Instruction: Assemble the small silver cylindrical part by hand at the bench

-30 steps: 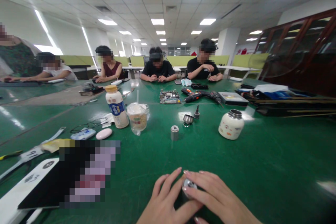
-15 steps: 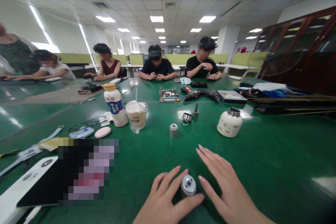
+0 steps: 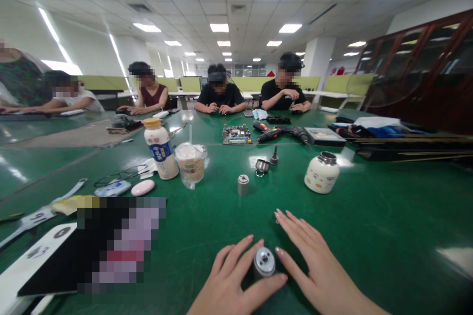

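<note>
A small silver motor [image 3: 264,262] stands upright on the green table, its round end with a shaft and holes facing up. My left hand [image 3: 236,275] curves around it, fingers on the far left side and thumb along the near side. To the right lies my right hand [image 3: 314,256], palm down, with fingers stretched forward and thumb apart, its thumb tip close to the motor. Under its fingertips is a tiny pale spot I cannot make out. Farther forward stands a second silver motor [image 3: 243,185], with a small metal pot-like piece [image 3: 262,166] and a dark fitting [image 3: 274,156] behind it.
A cream jar [image 3: 322,173] stands at right. On the left are a milk bottle [image 3: 161,150], a lidded cup [image 3: 191,163], a pink oval case [image 3: 143,187] and a tablet [image 3: 55,261]. Farther back lie a circuit board [image 3: 237,134] and power drills [image 3: 271,134]. Several people sit opposite.
The view has shifted slightly. My right hand has moved a little, its fingertips slightly nearer to me. My left hand stays around the motor.
</note>
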Demonstrator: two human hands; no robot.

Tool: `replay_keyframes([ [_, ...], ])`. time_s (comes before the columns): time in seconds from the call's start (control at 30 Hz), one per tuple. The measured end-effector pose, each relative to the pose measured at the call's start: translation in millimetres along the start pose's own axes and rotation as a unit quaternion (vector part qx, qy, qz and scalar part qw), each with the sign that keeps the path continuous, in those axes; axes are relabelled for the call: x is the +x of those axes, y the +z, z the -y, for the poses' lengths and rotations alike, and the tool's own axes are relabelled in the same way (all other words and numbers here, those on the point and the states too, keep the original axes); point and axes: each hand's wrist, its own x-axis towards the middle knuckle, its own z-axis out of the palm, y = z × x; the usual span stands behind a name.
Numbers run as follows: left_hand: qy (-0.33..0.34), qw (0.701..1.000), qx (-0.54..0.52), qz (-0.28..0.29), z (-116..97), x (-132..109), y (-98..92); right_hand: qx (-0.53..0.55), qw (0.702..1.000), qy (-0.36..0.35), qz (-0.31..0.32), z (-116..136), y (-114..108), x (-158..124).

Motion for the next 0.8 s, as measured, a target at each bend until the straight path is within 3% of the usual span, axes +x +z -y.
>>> replay_keyframes([
  [0.17,0.000,1.000,-0.006,-0.001,-1,1,-1.3,0.012,0.993,-0.095,-0.064,4,-3,-9],
  [0.37,0.002,1.000,0.007,-0.009,-1,1,1.7,-0.016,0.995,-0.036,-0.095,-8,2,6],
  [0.53,-0.033,0.999,-0.004,0.024,-7,7,-13.6,-0.007,0.994,-0.046,-0.095,-19,4,19],
  [0.7,-0.035,0.998,-0.012,0.040,-9,12,-25.5,0.134,0.983,-0.011,-0.128,-17,3,17],
  [0.8,-0.003,0.998,0.002,0.057,-4,13,-23.3,0.303,0.941,0.044,-0.147,-7,2,15],
])
